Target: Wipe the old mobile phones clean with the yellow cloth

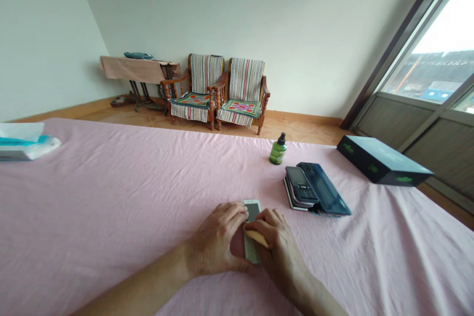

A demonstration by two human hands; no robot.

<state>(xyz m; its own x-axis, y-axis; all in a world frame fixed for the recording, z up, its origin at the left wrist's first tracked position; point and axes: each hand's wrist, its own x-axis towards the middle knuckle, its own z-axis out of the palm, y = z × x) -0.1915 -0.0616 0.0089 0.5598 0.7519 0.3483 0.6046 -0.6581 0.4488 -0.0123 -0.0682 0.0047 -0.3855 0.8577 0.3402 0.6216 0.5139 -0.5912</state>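
Note:
A white smartphone (253, 210) lies screen up on the pink cloth in front of me. My left hand (218, 234) grips it from the left, fingers at its upper edge and thumb near the lower end. In my right hand (279, 242) is a flat pale yellow sponge or folded cloth (257, 237), pressed against the phone's screen; I cannot tell which of the two it is. The fingers of the right hand are closed round this pad and hide part of it. Both hands cover portions of the phone.
To the right are a keypad phone (301, 185) atop a stack and a dark blue phone case (326, 190). A green spray bottle (278, 149) stands behind them. A black box (383, 158) sits far right, a tissue pack (27, 145) far left. Two wooden chairs (244, 84) line the wall.

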